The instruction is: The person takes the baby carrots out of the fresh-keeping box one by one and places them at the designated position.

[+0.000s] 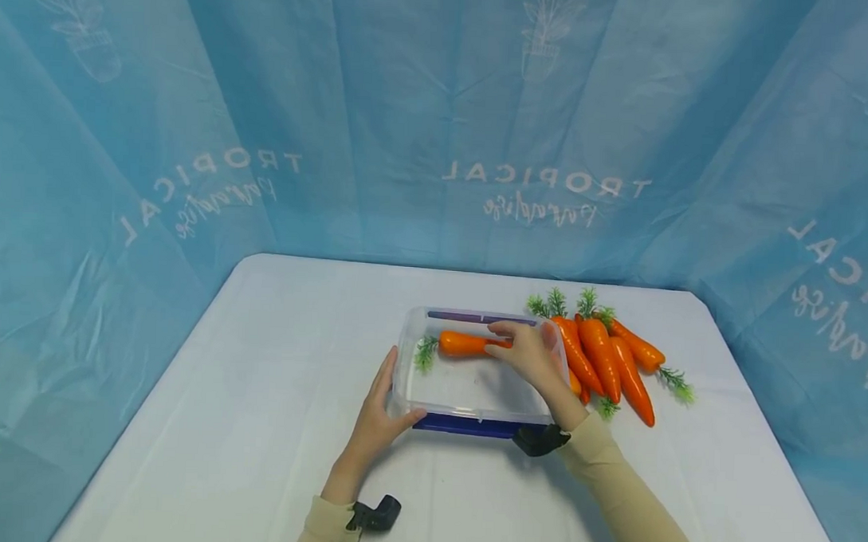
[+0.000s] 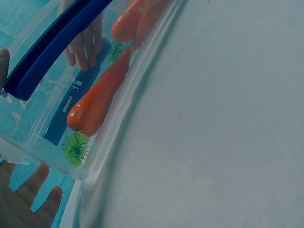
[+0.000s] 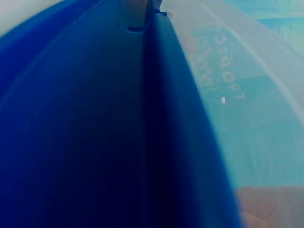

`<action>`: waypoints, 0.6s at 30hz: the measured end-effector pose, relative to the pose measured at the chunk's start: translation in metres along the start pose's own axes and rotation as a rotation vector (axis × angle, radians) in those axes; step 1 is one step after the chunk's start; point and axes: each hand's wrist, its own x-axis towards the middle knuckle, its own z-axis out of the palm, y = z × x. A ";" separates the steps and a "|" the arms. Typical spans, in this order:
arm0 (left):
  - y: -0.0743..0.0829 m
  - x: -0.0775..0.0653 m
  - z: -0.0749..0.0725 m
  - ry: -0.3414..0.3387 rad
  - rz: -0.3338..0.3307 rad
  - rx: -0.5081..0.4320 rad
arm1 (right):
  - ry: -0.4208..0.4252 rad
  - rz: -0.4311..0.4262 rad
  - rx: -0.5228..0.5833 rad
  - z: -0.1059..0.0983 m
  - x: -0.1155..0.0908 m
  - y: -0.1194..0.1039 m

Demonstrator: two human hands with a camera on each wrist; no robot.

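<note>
A clear plastic box [image 1: 472, 408] with blue latches stands on the table. Inside it lies one orange toy carrot [image 1: 462, 344], its green leafy end toward the box's left wall. My left hand [image 1: 373, 424] rests around the box's near left corner, fingers straight along the left side and thumb at the front latch [image 2: 57, 50]. Reaching into the box from above, my right hand [image 1: 528, 352] is by the carrot's thin tip. In the left wrist view its fingers [image 2: 88, 50] point down beside that tip, apart from it. The right wrist view mostly shows a blue latch [image 3: 95, 118].
A pile of several orange carrots [image 1: 602, 357] with green tops lies right of the box, close against its wall. The white table [image 1: 272, 377] extends left and in front of the box. Blue printed curtains [image 1: 382, 126] hang behind and at both sides.
</note>
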 end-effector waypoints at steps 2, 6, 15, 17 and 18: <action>-0.001 -0.001 0.001 -0.001 -0.004 -0.005 | -0.009 -0.001 -0.027 0.000 -0.001 0.002; -0.002 -0.003 0.002 -0.009 0.002 -0.018 | -0.021 0.002 -0.072 0.000 -0.003 0.007; -0.002 -0.002 0.002 0.004 -0.006 -0.002 | -0.088 0.006 -0.123 0.005 0.000 0.010; -0.001 -0.001 0.001 -0.001 -0.022 0.001 | -0.101 0.019 -0.146 0.006 0.001 0.009; 0.000 0.000 0.001 -0.003 -0.031 0.003 | -0.109 0.022 -0.161 0.006 0.001 0.009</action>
